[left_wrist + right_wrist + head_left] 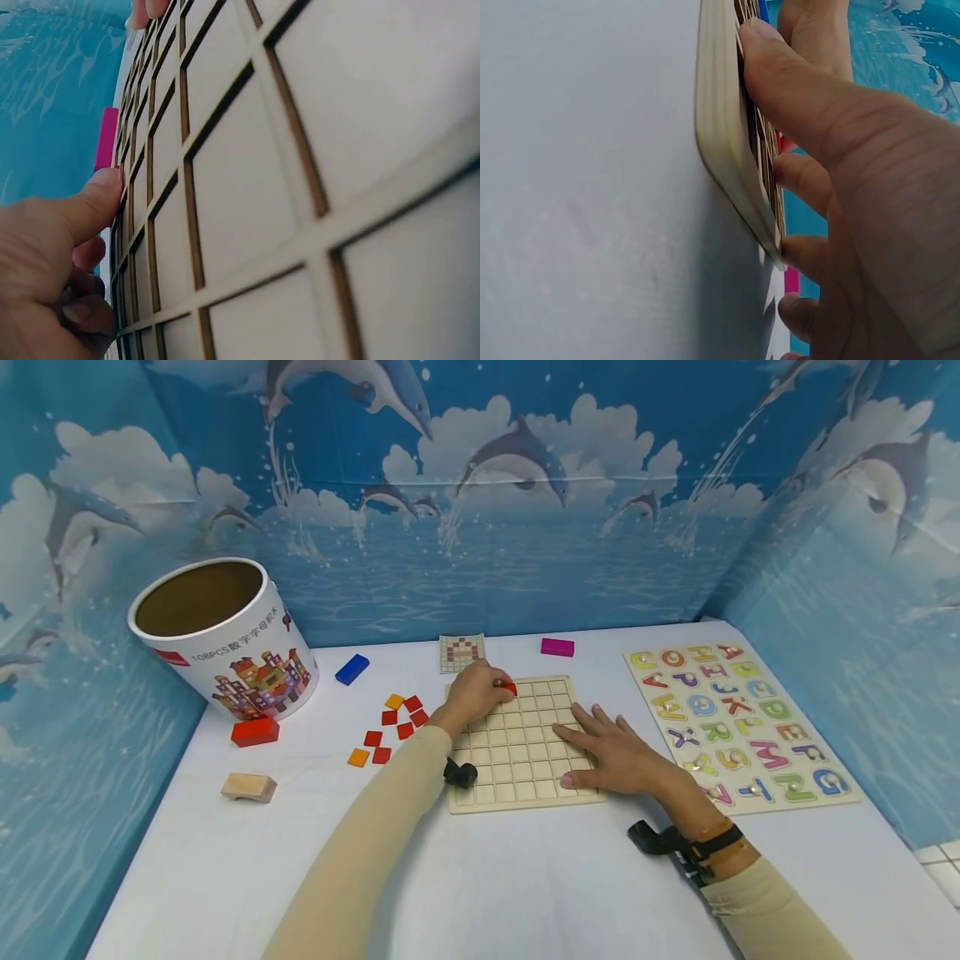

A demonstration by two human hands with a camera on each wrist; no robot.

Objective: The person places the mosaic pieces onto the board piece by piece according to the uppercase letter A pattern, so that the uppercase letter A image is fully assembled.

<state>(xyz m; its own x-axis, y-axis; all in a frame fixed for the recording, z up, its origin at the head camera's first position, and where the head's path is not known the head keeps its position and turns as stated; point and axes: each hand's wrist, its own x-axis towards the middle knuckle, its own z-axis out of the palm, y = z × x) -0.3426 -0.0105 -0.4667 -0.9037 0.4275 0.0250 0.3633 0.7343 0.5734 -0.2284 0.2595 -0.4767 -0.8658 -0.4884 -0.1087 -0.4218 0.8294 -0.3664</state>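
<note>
A square wooden grid board (517, 760) lies flat on the white table. At its top edge my left hand (474, 693) pinches a small red square tile (509, 687) over the upper row of cells; in the left wrist view only a sliver of red shows by the thumb. My right hand (618, 758) rests on the board's right edge with fingers spread, the thumb (780, 64) lying over the rim. Left of the board are loose red tiles (382, 755) and orange tiles (358, 757). A small pattern card (461, 653) lies just behind the board.
A large white tub (232, 652) stands at the back left, with a red block (255, 732), a wooden block (249, 787) and a blue block (352, 669) around it. A magenta block (557, 647) lies behind the board. An alphabet puzzle board (738, 727) is on the right.
</note>
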